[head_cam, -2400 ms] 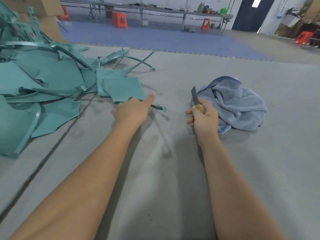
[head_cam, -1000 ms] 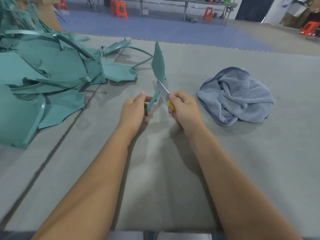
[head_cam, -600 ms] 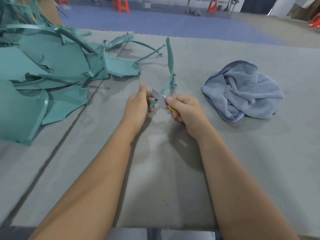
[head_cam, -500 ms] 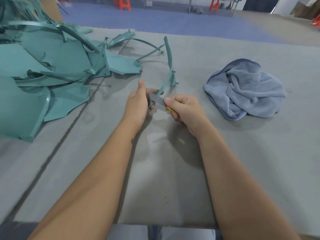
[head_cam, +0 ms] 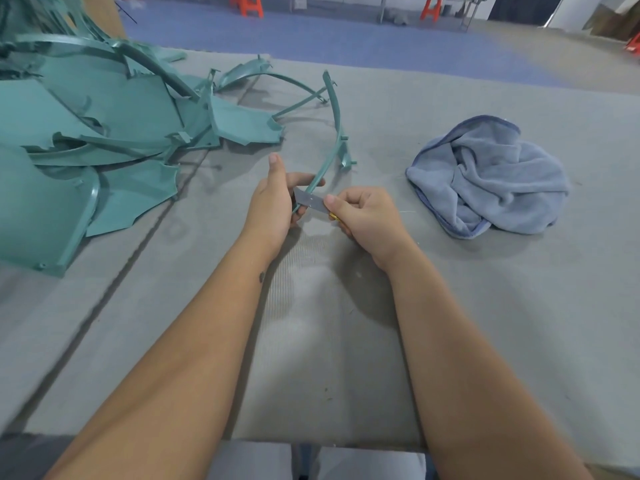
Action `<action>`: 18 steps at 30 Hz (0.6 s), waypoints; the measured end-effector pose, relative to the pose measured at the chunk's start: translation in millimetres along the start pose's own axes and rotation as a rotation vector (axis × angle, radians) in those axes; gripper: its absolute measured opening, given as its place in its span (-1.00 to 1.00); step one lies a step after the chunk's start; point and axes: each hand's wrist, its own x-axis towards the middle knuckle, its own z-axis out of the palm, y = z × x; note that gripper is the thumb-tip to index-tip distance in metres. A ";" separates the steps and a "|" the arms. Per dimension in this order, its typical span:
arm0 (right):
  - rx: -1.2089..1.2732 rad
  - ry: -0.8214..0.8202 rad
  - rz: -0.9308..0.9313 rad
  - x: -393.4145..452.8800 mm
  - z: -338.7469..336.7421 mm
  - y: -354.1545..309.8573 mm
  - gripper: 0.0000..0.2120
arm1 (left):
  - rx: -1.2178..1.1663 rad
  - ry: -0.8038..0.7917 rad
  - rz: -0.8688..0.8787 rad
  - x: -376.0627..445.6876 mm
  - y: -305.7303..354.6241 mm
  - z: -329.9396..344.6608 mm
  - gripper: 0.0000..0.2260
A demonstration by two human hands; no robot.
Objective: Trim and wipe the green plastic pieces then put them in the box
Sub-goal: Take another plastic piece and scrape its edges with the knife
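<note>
Over the grey table (head_cam: 311,358), the left hand (head_cam: 273,206) grips the lower end of a curved green plastic piece (head_cam: 334,126) while the right hand (head_cam: 367,220) pinches a small blade (head_cam: 310,201) against it, with the blue cloth (head_cam: 491,174) lying to the right and the pile of green pieces (head_cam: 97,133) heaped far left.

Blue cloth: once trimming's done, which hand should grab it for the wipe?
Right, probably. The blue cloth lies on the right hand side, though that hand must first put down the blade. The left hand holds the green strip.
</note>
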 end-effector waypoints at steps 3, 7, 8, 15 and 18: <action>-0.002 0.036 -0.007 0.8 0.4 1.7 -0.62 | 0.019 0.013 -0.004 -0.5 -0.1 0.8 -0.32; -0.004 0.077 -0.004 3.1 1.5 4.7 -0.62 | 0.020 0.013 0.001 -1.0 0.1 0.7 -0.33; 0.003 0.088 -0.006 4.0 1.4 5.6 -0.64 | 0.020 0.010 0.002 -1.0 0.0 0.8 -0.33; 0.054 0.180 0.014 9.7 1.6 8.2 -0.66 | 0.039 0.025 -0.010 1.2 -1.0 1.6 -0.32; 0.186 0.275 0.064 13.8 -3.5 7.4 -0.58 | 0.063 0.008 -0.010 1.3 -3.0 0.3 -0.30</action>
